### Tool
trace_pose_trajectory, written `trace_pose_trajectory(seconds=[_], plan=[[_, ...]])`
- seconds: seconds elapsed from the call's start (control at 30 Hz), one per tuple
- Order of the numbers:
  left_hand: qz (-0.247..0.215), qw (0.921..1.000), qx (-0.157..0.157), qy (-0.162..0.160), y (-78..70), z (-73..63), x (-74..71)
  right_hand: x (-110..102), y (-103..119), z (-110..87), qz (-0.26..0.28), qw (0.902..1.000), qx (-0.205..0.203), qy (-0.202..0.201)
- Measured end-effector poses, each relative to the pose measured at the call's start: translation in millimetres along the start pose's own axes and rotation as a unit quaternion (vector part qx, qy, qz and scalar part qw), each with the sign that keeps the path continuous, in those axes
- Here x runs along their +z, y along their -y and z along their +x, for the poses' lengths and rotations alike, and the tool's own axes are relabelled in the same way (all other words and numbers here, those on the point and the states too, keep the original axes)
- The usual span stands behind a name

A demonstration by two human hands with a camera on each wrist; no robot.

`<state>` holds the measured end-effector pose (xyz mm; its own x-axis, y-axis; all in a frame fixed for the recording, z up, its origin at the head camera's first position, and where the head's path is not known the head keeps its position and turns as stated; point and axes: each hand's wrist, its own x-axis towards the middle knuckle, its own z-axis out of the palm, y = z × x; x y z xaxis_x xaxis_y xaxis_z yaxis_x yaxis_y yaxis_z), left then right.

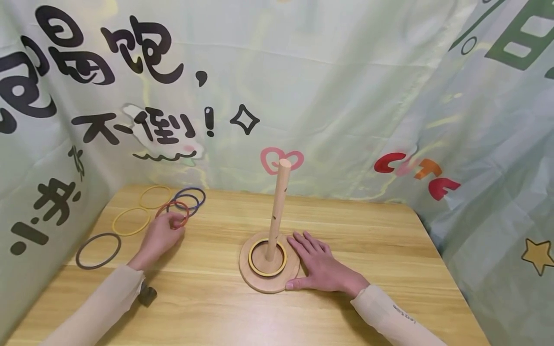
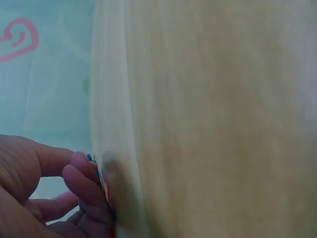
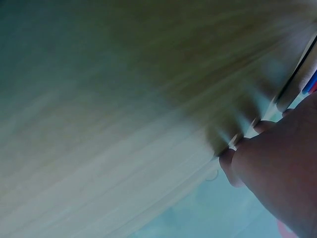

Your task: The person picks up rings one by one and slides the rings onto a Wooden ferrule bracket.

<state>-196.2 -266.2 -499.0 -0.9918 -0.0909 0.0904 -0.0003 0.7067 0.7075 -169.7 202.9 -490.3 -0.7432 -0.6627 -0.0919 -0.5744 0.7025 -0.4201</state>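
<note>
Ring (image 1: pixel 188 213), thin and red, is pinched by left fingers (image 1: pixel 175 218); right fingers (image 1: pixel 303 241) lie spread.

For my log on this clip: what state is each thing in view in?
Left hand: pinching the red ring
Red ring: in the left hand's grip
Right hand: fingers extended, at the base's edge
Base: flat on the table
Post: upright
Yellow ring on base: around the post
Other yellow rings: loose on table
Grey ring: loose on table
Blue rings: overlapping
</note>
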Motion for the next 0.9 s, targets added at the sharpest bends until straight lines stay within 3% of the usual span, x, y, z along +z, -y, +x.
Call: trace_pose_trajectory(seconds=[0.3, 0.47, 0.9], plan=[[0.039, 0.9992, 0.002, 0.012, -9.9, -3.7, 2.3, 0, 0, -0.8, -0.004, 1.0, -0.005, -0.006], [0.038, 0.9987, 0.034, -0.007, -22.2, -17.7, 6.5, 0, 1, -1.0, -0.003, 1.0, -0.005, -0.006], [-0.061, 0.9931, 0.095, -0.03, -52.7, -42.4, 2.7, 0, 1, -1.3, -0.002, 1.0, -0.004, -0.007]])
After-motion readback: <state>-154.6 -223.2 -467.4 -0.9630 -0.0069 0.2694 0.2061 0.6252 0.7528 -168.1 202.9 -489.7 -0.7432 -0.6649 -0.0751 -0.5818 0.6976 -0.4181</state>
